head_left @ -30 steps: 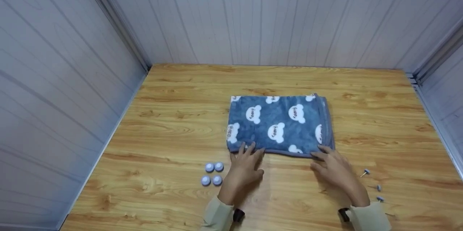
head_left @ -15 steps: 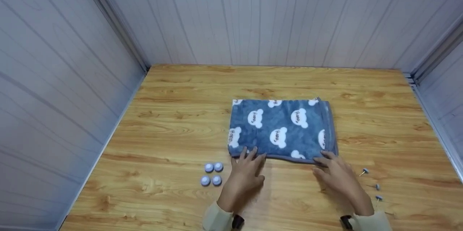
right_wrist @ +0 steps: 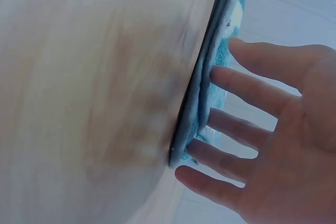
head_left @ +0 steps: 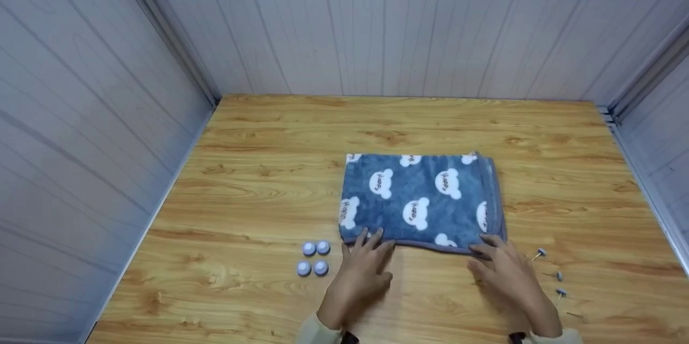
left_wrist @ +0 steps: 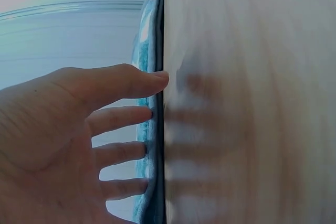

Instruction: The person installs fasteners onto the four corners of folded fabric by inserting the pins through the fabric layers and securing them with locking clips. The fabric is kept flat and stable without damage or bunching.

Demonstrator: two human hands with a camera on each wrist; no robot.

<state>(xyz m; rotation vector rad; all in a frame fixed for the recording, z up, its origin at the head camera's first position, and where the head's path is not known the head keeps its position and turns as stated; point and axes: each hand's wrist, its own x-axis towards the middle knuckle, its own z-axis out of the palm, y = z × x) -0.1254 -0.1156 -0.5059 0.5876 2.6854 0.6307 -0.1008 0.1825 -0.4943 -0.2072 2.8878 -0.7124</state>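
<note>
A blue fleece blanket (head_left: 398, 193) with white bear heads lies folded into a flat rectangle on the wooden table. My left hand (head_left: 363, 268) rests its spread fingertips on the near edge, close to the left corner. At the near right corner my right hand (head_left: 506, 268) touches the same edge with extended fingers. In the left wrist view the fingers (left_wrist: 121, 152) reach straight to the blanket's grey border (left_wrist: 156, 129), thumb apart. The right wrist view has the fingers (right_wrist: 239, 129) likewise spread along the layered edge (right_wrist: 197, 98). Neither hand grips the cloth.
Several round, light-purple pieces (head_left: 309, 248) stand in a small group left of the left hand. Right of the right hand lie several pins with round heads (head_left: 559, 276). Pale panel walls (head_left: 355, 26) enclose the table (head_left: 258, 172) at the back and both sides.
The folded blanket has slid a little toward me, and both hands have drawn back with it. Their fingers stay on its near edge. The round pieces and pins keep their places.
</note>
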